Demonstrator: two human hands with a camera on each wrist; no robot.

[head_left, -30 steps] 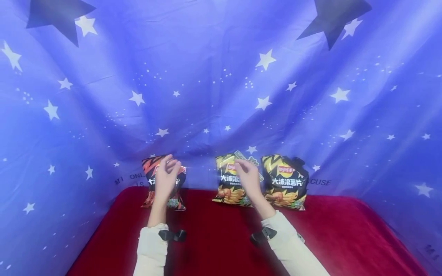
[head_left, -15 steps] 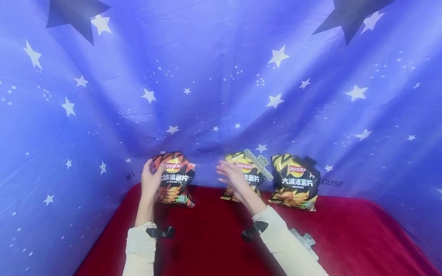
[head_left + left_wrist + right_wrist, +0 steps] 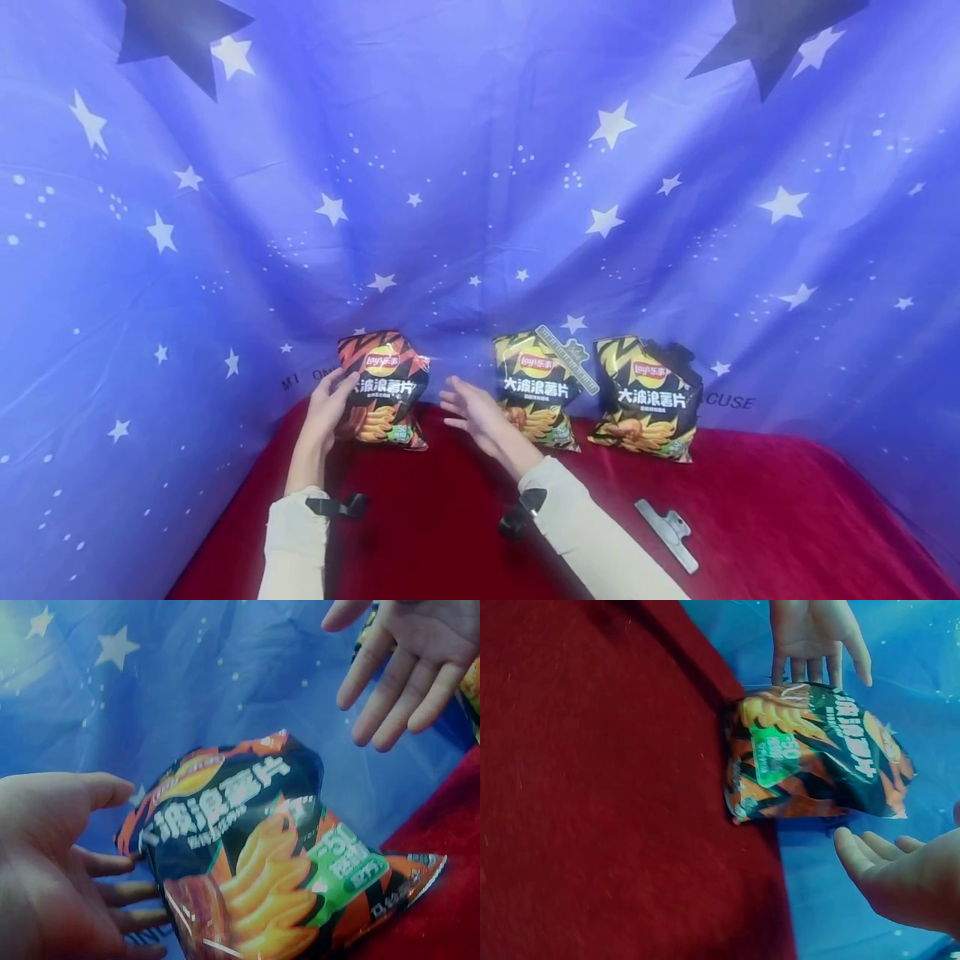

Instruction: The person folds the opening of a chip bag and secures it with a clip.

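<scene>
A red-and-black chip bag stands upright at the left, against the blue backdrop. My left hand is at its left side, fingers extended; in the left wrist view the fingertips are right at the bag's edge. To the bag's right, my right hand hovers with palm facing it and fingers spread, holding nothing. The right wrist view shows a gap between this hand and the bag. Behind my right hand stands a yellow-and-black chip bag, with a pale green bag clip across its top right corner.
Another yellow-and-black chip bag stands at the right with a black clip on its top right corner. A grey bag clip lies on the red cloth near my right sleeve. The starry blue backdrop rises behind the bags.
My left hand has moved from in front of the red bag to its left side. My right hand has lowered and shifted left from the middle bag, uncovering the grey clip on the cloth.
</scene>
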